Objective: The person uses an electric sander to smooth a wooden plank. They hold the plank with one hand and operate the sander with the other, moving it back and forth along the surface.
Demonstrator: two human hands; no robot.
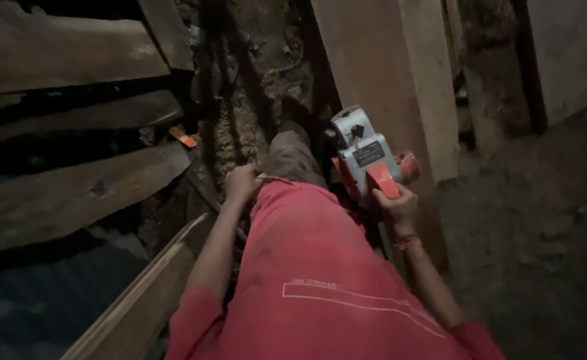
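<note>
My right hand (397, 206) grips the orange handle of a grey and orange electric hand planer (363, 157), held upright beside a tall pale wooden plank (400, 73). My left hand (241, 183) rests closed at the hem of my red shirt (313, 273), near my thigh; whether it holds anything is unclear. One grey trouser leg (292, 155) reaches forward over the dark ground.
Rough wooden planks (73, 193) are stacked at the left, with a small orange object (183, 137) between them. A lighter board (140, 300) runs along my left side. Wood shavings and debris (240, 120) cover the ground ahead. Bare concrete floor (533, 227) lies at the right.
</note>
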